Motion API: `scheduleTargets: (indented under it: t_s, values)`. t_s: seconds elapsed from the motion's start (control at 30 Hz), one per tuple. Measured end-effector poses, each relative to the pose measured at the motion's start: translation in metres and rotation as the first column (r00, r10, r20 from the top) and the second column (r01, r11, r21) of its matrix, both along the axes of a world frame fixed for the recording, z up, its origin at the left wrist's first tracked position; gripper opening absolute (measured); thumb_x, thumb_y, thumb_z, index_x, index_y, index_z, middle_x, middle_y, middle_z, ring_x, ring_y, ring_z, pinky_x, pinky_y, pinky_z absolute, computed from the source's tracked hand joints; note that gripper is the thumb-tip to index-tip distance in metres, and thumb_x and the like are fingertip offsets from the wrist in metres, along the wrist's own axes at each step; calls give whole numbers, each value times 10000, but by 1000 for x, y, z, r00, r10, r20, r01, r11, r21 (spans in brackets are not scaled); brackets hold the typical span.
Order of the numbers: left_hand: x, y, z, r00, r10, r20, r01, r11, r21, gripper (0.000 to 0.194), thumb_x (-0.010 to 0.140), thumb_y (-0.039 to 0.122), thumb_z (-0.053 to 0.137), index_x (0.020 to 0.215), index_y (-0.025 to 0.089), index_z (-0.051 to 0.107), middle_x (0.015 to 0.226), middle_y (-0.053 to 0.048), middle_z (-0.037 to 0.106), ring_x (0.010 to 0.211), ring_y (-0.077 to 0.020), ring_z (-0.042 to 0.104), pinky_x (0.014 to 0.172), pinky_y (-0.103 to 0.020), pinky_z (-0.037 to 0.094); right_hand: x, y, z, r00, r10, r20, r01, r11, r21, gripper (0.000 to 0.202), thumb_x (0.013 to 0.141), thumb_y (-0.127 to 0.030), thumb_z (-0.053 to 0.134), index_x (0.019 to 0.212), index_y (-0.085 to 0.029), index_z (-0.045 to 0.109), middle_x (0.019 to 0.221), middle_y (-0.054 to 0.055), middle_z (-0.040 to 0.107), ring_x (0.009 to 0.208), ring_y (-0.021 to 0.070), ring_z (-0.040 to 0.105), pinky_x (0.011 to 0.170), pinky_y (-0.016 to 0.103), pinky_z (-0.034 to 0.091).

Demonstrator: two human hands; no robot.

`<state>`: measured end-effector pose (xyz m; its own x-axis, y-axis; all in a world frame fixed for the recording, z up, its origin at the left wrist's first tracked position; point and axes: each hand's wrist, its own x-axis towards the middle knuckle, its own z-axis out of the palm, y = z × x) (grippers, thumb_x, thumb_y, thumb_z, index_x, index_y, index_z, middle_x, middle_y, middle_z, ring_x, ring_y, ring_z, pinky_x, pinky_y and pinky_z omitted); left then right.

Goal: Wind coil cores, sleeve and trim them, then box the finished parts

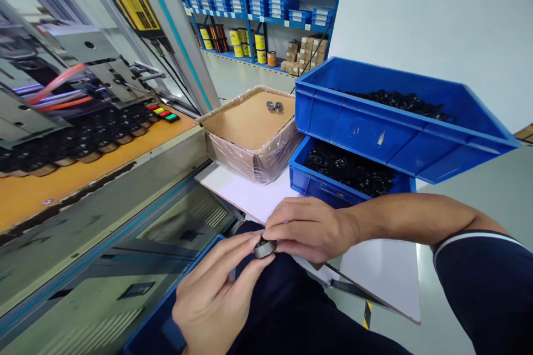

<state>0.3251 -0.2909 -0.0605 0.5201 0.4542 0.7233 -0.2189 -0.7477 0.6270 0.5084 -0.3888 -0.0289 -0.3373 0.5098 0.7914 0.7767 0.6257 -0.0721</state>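
A small round metal ring part point(265, 249) with a black piece at its top is held above my lap, near the middle of the view. My left hand point(220, 288) grips it from the left, thumb below and fingertips above. From the right, my right hand point(310, 228) has its fingers closed at the part's upper right side. The right fingertips partly cover the black piece. Beyond the hands, a plastic-wrapped cardboard box point(237, 147) carries a few small silver and black parts point(274, 106) on its top.
Two stacked blue bins point(353, 127) point(316, 184) of black parts stand on a white table point(381, 272) at the right. At the left is a machine with an orange surface point(104, 177) bearing rows of black and metal parts point(83, 144). Blue shelves point(266, 19) stand behind.
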Motion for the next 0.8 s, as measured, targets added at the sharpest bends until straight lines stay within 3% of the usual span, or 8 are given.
scheduleTargets:
  t_s: [0.1,0.17,0.33,0.4,0.47,0.57,0.63,0.8]
  values:
    - [6,-7,-5,999,-39,5,39,963,-266,315,738,82,800,1004,239,739,1061,-19,746,982,-153,711,829,-212,582,1,1,-1,998,-31,52,29,999,25,141,954,-137,536,1027,-45,614,932,117,682,908,149,641,838,275,597]
    - [12,-9,-9,997,-77,30,82,877,-474,250,720,150,832,938,238,747,1045,-22,736,944,-150,712,763,-186,580,2,2,-2,995,-48,86,43,998,53,139,949,-130,530,1034,-54,610,937,110,678,917,150,635,852,286,594]
    - [22,-9,-16,928,-284,243,349,426,-835,342,760,418,811,1070,286,751,849,-26,764,697,-122,708,670,-213,589,3,5,-3,999,-20,-50,20,1000,2,182,980,-209,548,1059,-55,606,999,130,670,989,162,625,901,319,579]
    - [22,-8,-18,908,-319,272,379,344,-859,359,791,457,774,1108,291,738,836,-31,764,703,-124,710,709,-233,598,3,6,-3,997,1,-75,-1,1000,0,183,986,-217,551,1041,-54,613,969,128,676,953,158,628,873,308,579]
    - [19,-6,-18,919,-313,238,359,421,-833,336,808,401,771,1122,290,727,853,-26,760,731,-118,711,760,-232,596,3,6,-3,997,0,-75,1,1000,8,179,984,-213,560,1048,-55,612,946,120,682,924,154,630,849,297,578]
    - [14,-3,-16,962,-247,119,259,681,-684,285,800,263,783,1081,278,733,954,-28,765,856,-131,726,816,-209,584,3,5,-3,998,-16,-64,16,1000,11,173,989,-212,548,1051,-59,603,926,110,683,909,149,628,837,291,575]
    - [13,-1,-13,978,-203,46,191,789,-584,230,805,211,767,1027,269,742,982,-20,771,903,-134,732,813,-181,578,2,4,-3,999,-24,-45,24,1000,11,164,995,-200,524,1023,-58,600,900,110,676,892,151,622,829,291,575]
    - [15,-5,-11,986,-168,-3,139,826,-546,181,832,209,728,1007,255,723,908,-1,774,825,-124,739,760,-167,584,2,4,-5,999,-38,-1,38,999,5,154,1003,-182,481,1001,-65,582,863,104,660,846,154,607,794,292,573]
